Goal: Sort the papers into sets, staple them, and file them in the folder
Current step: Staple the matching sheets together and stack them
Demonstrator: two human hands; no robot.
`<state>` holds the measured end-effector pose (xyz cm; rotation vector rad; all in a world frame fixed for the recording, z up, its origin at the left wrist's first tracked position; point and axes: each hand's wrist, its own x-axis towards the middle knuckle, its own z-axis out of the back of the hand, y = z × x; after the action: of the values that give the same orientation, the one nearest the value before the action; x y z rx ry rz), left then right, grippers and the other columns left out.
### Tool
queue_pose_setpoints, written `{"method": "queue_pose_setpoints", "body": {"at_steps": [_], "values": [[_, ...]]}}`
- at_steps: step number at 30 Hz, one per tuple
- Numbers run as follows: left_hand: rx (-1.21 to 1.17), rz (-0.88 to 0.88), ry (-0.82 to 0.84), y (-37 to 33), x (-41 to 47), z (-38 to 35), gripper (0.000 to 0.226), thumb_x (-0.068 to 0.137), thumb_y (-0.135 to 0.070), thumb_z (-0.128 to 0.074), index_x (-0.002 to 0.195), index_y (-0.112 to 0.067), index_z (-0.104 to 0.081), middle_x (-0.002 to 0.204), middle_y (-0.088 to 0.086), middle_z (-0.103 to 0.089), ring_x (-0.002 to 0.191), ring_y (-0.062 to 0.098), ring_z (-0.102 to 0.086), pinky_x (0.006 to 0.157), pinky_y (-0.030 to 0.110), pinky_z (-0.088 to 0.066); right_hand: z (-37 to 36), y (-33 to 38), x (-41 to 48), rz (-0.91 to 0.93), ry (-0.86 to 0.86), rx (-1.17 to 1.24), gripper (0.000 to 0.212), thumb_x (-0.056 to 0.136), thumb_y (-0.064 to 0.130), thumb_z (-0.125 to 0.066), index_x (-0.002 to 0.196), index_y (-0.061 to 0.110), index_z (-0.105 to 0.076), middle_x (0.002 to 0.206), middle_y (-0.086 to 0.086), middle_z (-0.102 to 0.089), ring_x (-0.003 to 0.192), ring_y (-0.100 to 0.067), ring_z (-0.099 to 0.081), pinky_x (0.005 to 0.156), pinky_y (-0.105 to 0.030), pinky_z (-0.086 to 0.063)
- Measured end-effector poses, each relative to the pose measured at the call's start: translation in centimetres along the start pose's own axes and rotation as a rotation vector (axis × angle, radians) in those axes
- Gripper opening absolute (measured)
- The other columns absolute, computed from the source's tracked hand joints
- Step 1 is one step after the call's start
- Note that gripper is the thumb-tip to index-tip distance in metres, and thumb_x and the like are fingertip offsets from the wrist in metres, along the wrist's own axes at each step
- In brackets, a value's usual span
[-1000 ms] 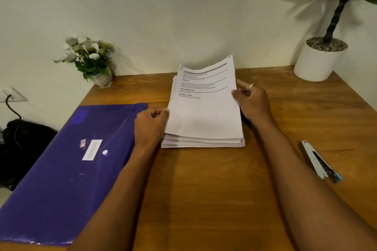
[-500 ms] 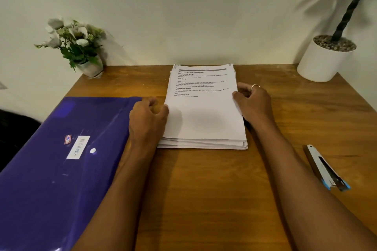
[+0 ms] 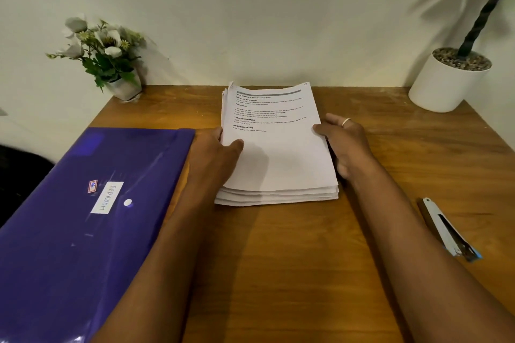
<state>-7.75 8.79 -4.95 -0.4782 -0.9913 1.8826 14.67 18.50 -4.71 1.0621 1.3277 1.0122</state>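
A stack of white printed papers lies in the middle of the wooden desk. My left hand grips the stack's left edge, thumb on the top sheet and fingers tucked under it. My right hand, with a ring on one finger, holds the right edge, thumb on the top sheet. The top sheets curl up slightly at the far end. A purple folder with a white label lies shut to the left. A white and blue stapler lies at the right.
A small pot of white flowers stands at the back left against the wall. A white pot with a plant stands at the back right corner. A dark bag sits off the desk's left edge.
My left thumb has moved onto the top sheet and the fingers have slid under the left edge. The far end of the top sheets, lifted a second ago, has come down to a slight curl.
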Motion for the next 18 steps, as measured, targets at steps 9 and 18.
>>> {"method": "queue_pose_setpoints", "body": {"at_steps": [9,18], "values": [[0.047,-0.024,-0.017,0.5,-1.3,-1.0,0.051,0.096,-0.023,-0.07,0.143,-0.012,-0.053,0.14,0.004,-0.063,0.122,0.025,-0.063,0.087,0.024,-0.047,0.0,-1.4,-1.7,0.152,-0.039,-0.116,0.044,0.086,-0.002,-0.066,0.123,0.021,-0.069,0.106,0.011,-0.076,0.091,-0.008,-0.075,0.073,-0.028,-0.062],[0.056,-0.032,0.025,-0.2,-7.0,0.3,0.062,0.099,-0.021,-0.066,0.154,-0.009,-0.039,0.147,0.007,-0.056,0.132,0.025,-0.054,0.093,0.021,-0.04,1.9,-2.3,-6.4,0.204,-0.042,-0.213,0.046,0.093,0.003,-0.065,0.135,0.02,-0.063,0.125,0.007,-0.07,0.101,-0.007,-0.07,0.074,-0.026,-0.062]]}}
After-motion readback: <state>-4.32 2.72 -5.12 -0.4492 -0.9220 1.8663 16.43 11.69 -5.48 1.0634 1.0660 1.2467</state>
